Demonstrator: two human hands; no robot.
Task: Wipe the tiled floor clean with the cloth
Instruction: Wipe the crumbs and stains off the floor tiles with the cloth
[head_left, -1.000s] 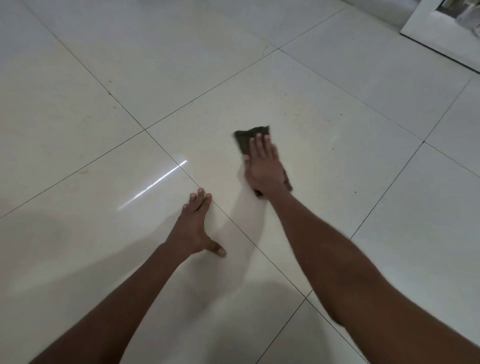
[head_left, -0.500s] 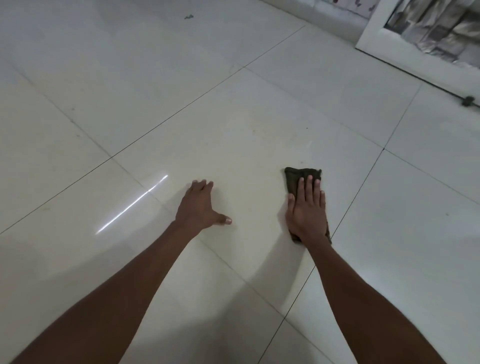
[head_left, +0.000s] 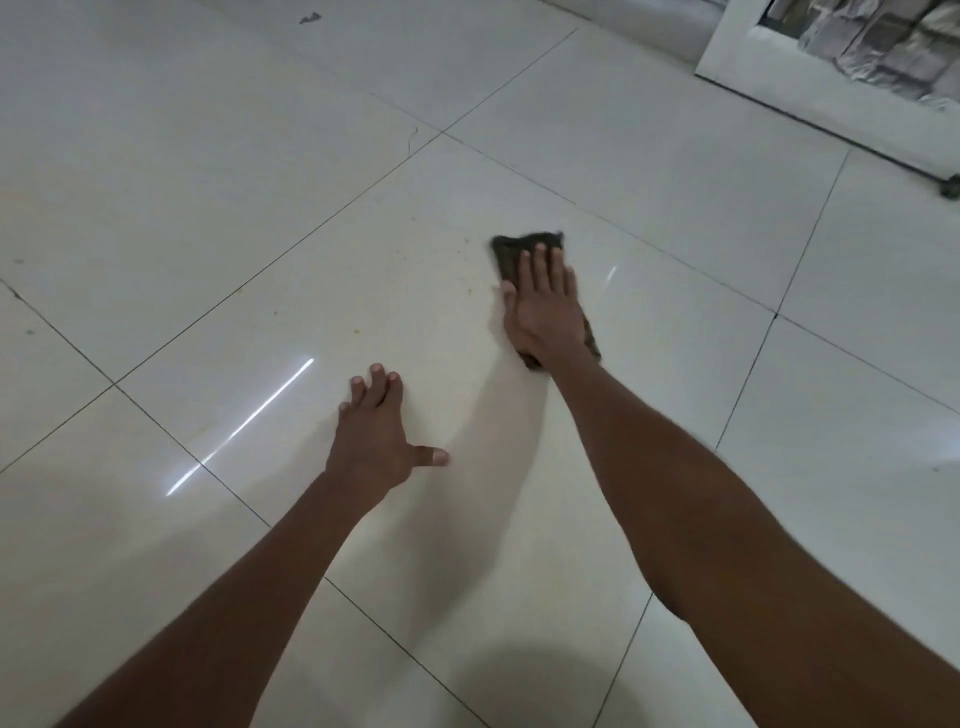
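Observation:
A dark green cloth (head_left: 511, 250) lies flat on the glossy white tiled floor (head_left: 270, 171). My right hand (head_left: 545, 306) presses down on it with fingers together and palm flat, covering most of it; only the far end and a strip by my wrist show. My left hand (head_left: 376, 441) rests on the tile nearer to me and to the left, fingers spread, thumb out, holding nothing. Small yellowish specks (head_left: 358, 328) dot the tile left of the cloth.
A white-framed panel (head_left: 810, 98) leans along the far right. A small dark bit of debris (head_left: 310, 18) lies at the far top. A small dark object (head_left: 951, 186) sits at the right edge. Dark grout lines cross the floor.
My right hand has slid the cloth forward and to the left across the tile. The left hand stays planted on the floor. The view shifted as my head moved.

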